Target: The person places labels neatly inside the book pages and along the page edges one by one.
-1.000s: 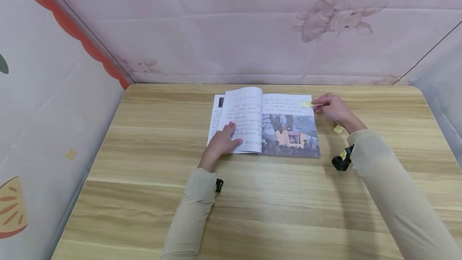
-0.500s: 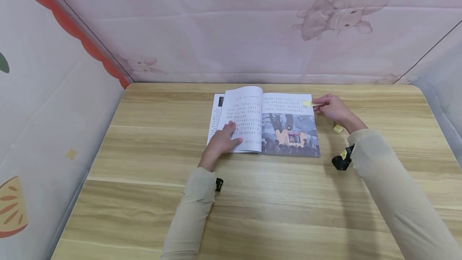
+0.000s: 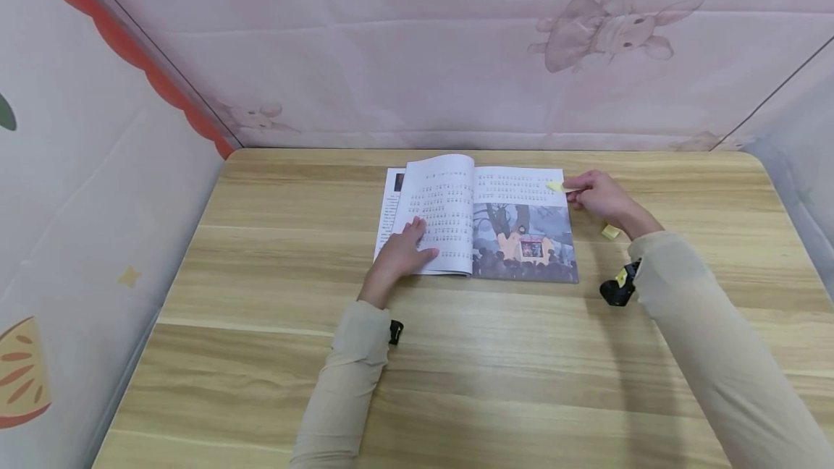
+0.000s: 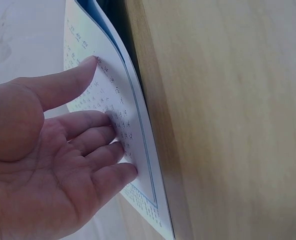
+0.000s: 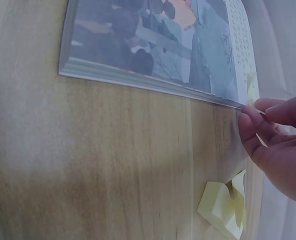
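Note:
An open book [image 3: 521, 237] lies on the table, text on its left page and a painted picture under text on its right. My left hand [image 3: 400, 255] rests on the left page, fingers extended, thumb apart; in the left wrist view its fingertips [image 4: 129, 171] touch the print. At the book's upper right edge, my right hand [image 3: 602, 195] pinches a yellow sticky note [image 3: 554, 186] between thumb and fingers. The note's free end lies over the text there, while the fingers hide the rest. Close below that hand is a yellow sticky-note pad [image 5: 215, 202], its top sheet curling up.
The wooden table [image 3: 495, 382] reaches back to a pink wall covering [image 3: 423, 78] printed with rabbits. A black wrist mount [image 3: 617, 288] hangs at the right cuff, and another one [image 3: 395, 331] at the left cuff.
The sticky note's free end has tilted slightly and looks narrower and more pointed. Both hands and the book stay in nearly the same place.

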The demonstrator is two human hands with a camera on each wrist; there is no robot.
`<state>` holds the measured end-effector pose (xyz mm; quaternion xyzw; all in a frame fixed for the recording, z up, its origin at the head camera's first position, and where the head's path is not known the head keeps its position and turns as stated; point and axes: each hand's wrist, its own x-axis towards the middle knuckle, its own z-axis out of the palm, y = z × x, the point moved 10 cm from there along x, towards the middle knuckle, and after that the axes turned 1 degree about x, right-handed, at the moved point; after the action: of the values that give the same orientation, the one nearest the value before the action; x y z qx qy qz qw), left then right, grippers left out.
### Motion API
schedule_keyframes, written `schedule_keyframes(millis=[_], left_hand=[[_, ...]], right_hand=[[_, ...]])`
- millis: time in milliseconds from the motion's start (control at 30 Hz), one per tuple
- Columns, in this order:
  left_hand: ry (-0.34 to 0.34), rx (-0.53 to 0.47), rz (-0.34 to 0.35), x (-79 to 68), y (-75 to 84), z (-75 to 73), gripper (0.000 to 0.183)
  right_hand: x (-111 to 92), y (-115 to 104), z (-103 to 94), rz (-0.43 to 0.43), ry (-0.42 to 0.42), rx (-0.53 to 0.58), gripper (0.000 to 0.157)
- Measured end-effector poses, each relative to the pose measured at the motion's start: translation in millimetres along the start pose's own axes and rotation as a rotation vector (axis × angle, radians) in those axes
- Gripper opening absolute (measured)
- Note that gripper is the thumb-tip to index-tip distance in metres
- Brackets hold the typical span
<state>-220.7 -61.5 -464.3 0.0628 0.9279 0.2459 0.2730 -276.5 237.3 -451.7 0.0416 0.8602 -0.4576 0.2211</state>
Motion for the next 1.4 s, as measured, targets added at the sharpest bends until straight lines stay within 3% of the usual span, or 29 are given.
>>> schedule_keyframes(millis=[467,833,1400], left_hand=[[0.001,-0.01,0.004,0.8,0.1,0.3,0.066],[0.006,-0.016,0.007,3.7,-2.0,2.0,0.066],[-0.006,-0.011,0.008,0.3,0.4,-0.5,0.066]], right_hand=[[2.9,2.5,2.9,-0.002,-0.033,-0.059,0.043],[2.5,-1.3,0.7,-0.051,-0.004,-0.141,0.044],[4.2,-4.9,-0.1,-0.1,-0.027,-0.229,0.051]])
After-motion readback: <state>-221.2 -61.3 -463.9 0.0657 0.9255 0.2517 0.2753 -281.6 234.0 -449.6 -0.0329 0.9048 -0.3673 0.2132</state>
